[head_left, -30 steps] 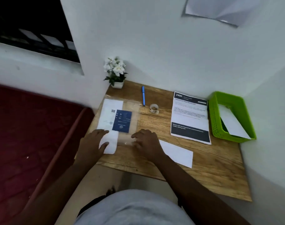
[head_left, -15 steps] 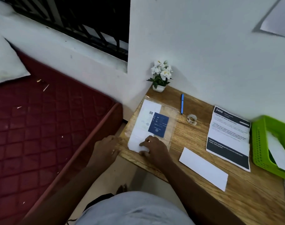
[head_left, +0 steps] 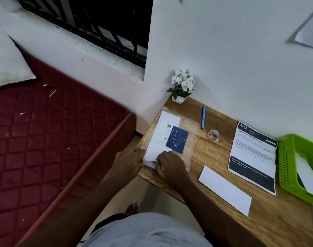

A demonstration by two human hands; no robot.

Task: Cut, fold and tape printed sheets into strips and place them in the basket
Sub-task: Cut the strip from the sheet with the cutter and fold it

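Observation:
A clear plastic sleeve lies at the left end of the wooden table, with a white sheet and a dark blue card in it. My right hand has curled fingers and pinches the near end of that white sheet. My left hand rests at the table's left edge, its fingers reaching to the sleeve's near corner. A printed sheet lies flat on the right. A white folded strip lies near the front. The green basket holds a white strip.
A tape roll and a blue pen lie behind the sleeve. A small pot of white flowers stands in the back left corner. A red mattress with a pillow lies left of the table.
The view has swung left and closer. My right hand slid left onto the white sheet's near end and curled there. My left hand shifted to the table's left edge.

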